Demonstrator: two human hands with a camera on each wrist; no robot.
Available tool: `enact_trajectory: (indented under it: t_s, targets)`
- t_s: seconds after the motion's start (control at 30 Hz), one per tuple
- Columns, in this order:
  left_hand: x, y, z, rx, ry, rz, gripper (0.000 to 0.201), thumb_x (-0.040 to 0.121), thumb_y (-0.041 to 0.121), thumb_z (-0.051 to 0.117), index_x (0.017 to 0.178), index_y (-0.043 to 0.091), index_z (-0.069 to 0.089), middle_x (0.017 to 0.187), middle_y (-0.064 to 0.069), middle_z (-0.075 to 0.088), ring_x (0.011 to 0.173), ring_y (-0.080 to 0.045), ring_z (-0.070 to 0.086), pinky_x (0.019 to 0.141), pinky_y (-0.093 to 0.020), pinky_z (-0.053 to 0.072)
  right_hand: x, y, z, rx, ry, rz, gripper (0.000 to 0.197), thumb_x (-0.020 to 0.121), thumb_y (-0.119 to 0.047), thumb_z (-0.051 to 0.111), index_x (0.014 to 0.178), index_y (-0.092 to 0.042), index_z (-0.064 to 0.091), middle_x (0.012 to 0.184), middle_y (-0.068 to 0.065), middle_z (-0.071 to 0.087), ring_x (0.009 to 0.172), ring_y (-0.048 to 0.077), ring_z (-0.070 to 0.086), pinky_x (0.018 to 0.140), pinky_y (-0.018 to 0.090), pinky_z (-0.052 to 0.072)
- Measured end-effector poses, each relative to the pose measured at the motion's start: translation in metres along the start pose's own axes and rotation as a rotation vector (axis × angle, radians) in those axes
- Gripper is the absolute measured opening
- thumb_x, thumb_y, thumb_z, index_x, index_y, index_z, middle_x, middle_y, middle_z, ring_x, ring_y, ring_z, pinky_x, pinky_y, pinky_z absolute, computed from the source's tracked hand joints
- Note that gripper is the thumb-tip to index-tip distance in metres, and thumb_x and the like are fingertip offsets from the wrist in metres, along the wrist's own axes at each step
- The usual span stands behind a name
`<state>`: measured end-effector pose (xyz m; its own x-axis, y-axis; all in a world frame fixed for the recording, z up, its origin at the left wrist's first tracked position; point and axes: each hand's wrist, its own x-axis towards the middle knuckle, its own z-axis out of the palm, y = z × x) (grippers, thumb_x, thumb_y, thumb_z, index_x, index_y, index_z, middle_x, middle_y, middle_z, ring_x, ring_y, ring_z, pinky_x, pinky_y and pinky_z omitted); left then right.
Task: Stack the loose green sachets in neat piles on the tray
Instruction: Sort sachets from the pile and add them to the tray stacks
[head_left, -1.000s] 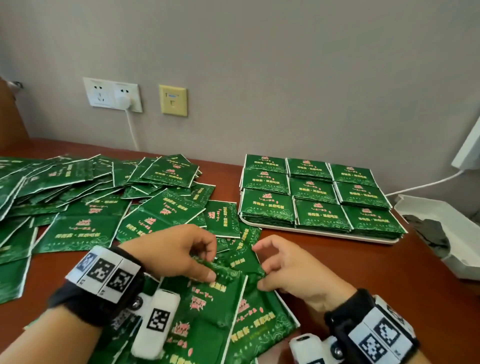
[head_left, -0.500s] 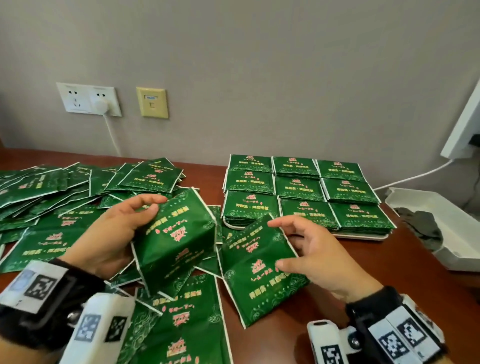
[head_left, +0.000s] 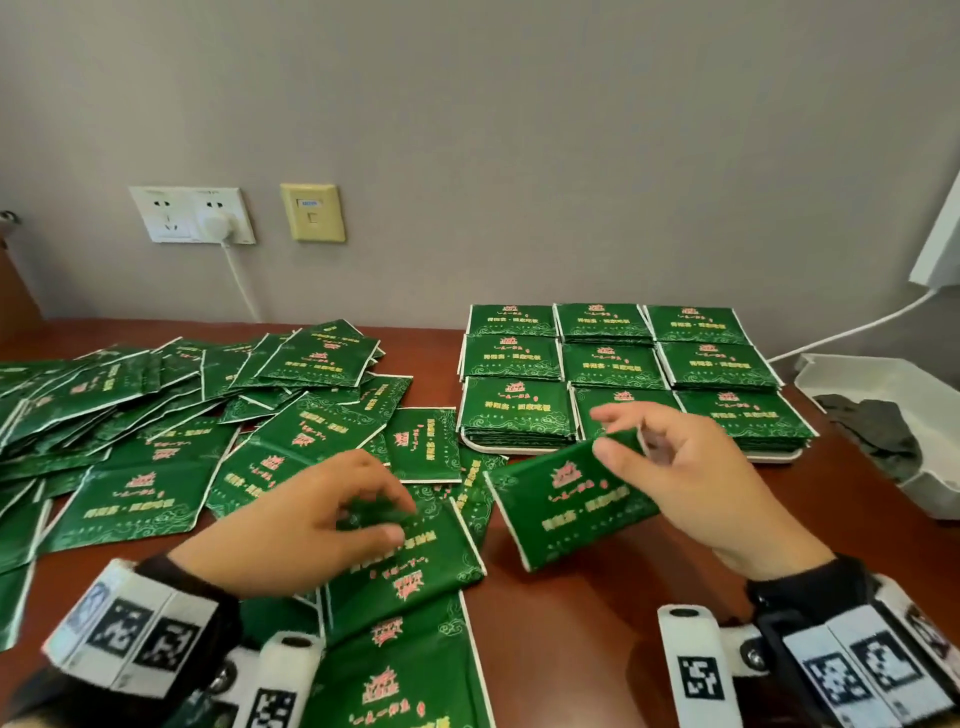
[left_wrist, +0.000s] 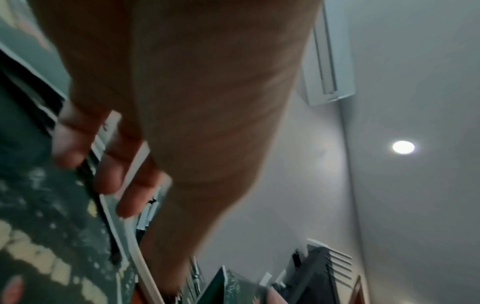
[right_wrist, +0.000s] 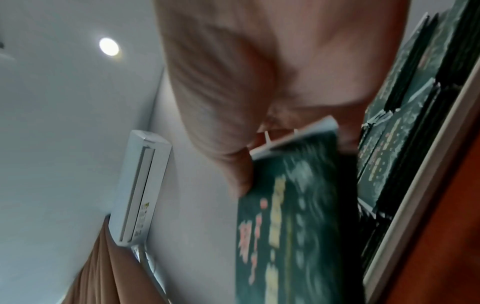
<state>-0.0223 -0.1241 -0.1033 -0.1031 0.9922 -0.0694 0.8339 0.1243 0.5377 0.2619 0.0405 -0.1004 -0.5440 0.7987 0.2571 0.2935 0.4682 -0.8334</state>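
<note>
Nine neat piles of green sachets fill the white tray at the back right. My right hand pinches the top corner of one green sachet, held tilted just in front of the tray's near edge; the right wrist view shows the same sachet under the thumb, beside the tray rim. My left hand is low over the near loose sachets, thumb and forefinger pinching the upper edge of one. The left wrist view is blurred, with fingers on a sachet edge.
A wide heap of loose sachets covers the left of the brown table. A white bin holding dark cloth stands at the right edge. Wall sockets and a white cable are behind.
My left hand has come down from holding a raised sachet to the near heap. My right hand has carried its sachet up and right, close to the tray's front.
</note>
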Motion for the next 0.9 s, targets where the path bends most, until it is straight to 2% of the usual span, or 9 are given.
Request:
enact_trajectory:
  t_s: [0.07, 0.17, 0.23, 0.3, 0.37, 0.53, 0.7, 0.83, 0.9]
  targets:
    - [-0.005, 0.013, 0.000, 0.074, -0.158, 0.033, 0.044, 0.070, 0.074, 0.065, 0.110, 0.060, 0.053, 0.121, 0.041, 0.038, 0.112, 0.017, 0.043, 0.101, -0.019, 0.042, 0.000, -0.001, 0.001, 0.155, 0.026, 0.065, 0.015, 0.097, -0.026, 0.063, 0.095, -0.013, 0.069, 0.095, 0.000, 0.075, 0.093, 0.017, 0.071, 0.087, 0.043, 0.056]
    - [-0.007, 0.025, 0.006, 0.219, -0.318, 0.015, 0.072, 0.062, 0.070, 0.079, 0.122, 0.062, 0.039, 0.124, 0.042, 0.024, 0.115, 0.018, 0.032, 0.103, -0.020, 0.041, 0.004, 0.009, 0.007, 0.117, -0.002, 0.165, 0.016, 0.099, -0.035, 0.060, 0.100, -0.019, 0.062, 0.098, 0.005, 0.073, 0.094, 0.024, 0.069, 0.089, 0.052, 0.054]
    - [-0.006, 0.029, 0.010, 0.305, -0.311, 0.012, 0.074, 0.071, 0.058, 0.078, 0.128, 0.063, 0.031, 0.127, 0.037, 0.023, 0.116, 0.011, 0.033, 0.101, -0.023, 0.045, 0.005, 0.017, 0.009, 0.027, -0.114, 0.278, 0.024, 0.091, -0.044, 0.068, 0.108, -0.032, 0.056, 0.108, 0.003, 0.069, 0.097, 0.023, 0.068, 0.083, 0.047, 0.055]
    - [-0.006, 0.031, 0.012, 0.342, -0.270, 0.016, 0.072, 0.078, 0.047, 0.073, 0.132, 0.061, 0.028, 0.129, 0.032, 0.024, 0.119, 0.005, 0.032, 0.099, -0.023, 0.047, 0.005, 0.024, 0.009, -0.065, -0.260, 0.364, 0.054, 0.074, -0.049, 0.083, 0.115, -0.046, 0.048, 0.124, 0.002, 0.061, 0.106, 0.019, 0.067, 0.084, 0.039, 0.056]
    - [-0.005, 0.031, 0.014, 0.369, -0.234, 0.029, 0.067, 0.081, 0.042, 0.069, 0.132, 0.058, 0.028, 0.129, 0.030, 0.026, 0.121, 0.002, 0.032, 0.101, -0.025, 0.046, 0.004, 0.023, 0.009, -0.032, -0.361, 0.415, 0.067, 0.069, -0.033, 0.091, 0.114, -0.050, 0.044, 0.130, 0.005, 0.055, 0.101, 0.023, 0.071, 0.073, 0.038, 0.060]
    - [-0.001, 0.025, 0.017, 0.405, -0.119, 0.056, 0.045, 0.086, 0.031, 0.056, 0.124, 0.049, 0.040, 0.122, 0.026, 0.043, 0.112, 0.002, 0.045, 0.101, -0.022, 0.044, 0.002, 0.021, 0.009, -0.009, -0.364, 0.324, 0.044, 0.076, -0.004, 0.084, 0.100, -0.024, 0.053, 0.110, 0.006, 0.072, 0.091, 0.028, 0.073, 0.061, 0.033, 0.059]
    - [0.004, 0.019, 0.008, 0.170, 0.107, -0.021, 0.027, 0.096, 0.018, 0.054, 0.113, 0.039, 0.049, 0.078, 0.006, 0.069, 0.058, -0.006, 0.065, 0.055, -0.029, 0.057, 0.004, 0.021, 0.009, 0.220, -0.192, 0.273, 0.019, 0.080, 0.007, 0.078, 0.091, -0.006, 0.068, 0.098, 0.005, 0.074, 0.074, 0.013, 0.069, 0.057, 0.029, 0.057]
    - [0.009, 0.007, 0.001, 0.163, 0.067, -0.004, 0.041, 0.092, 0.040, 0.063, 0.127, 0.041, 0.042, 0.095, 0.013, 0.069, 0.069, 0.002, 0.068, 0.058, -0.023, 0.059, 0.006, 0.018, 0.007, 0.366, -0.033, 0.234, 0.011, 0.083, 0.007, 0.076, 0.086, -0.004, 0.072, 0.094, 0.009, 0.068, 0.070, 0.009, 0.066, 0.058, 0.031, 0.059]
    - [0.011, 0.006, -0.001, 0.131, 0.026, 0.011, 0.048, 0.088, 0.039, 0.069, 0.127, 0.044, 0.042, 0.103, 0.015, 0.068, 0.076, 0.006, 0.068, 0.064, -0.019, 0.058, 0.006, 0.016, 0.005, 0.438, 0.031, 0.209, 0.009, 0.085, 0.005, 0.074, 0.090, -0.003, 0.072, 0.097, 0.007, 0.067, 0.071, 0.009, 0.066, 0.060, 0.030, 0.060]
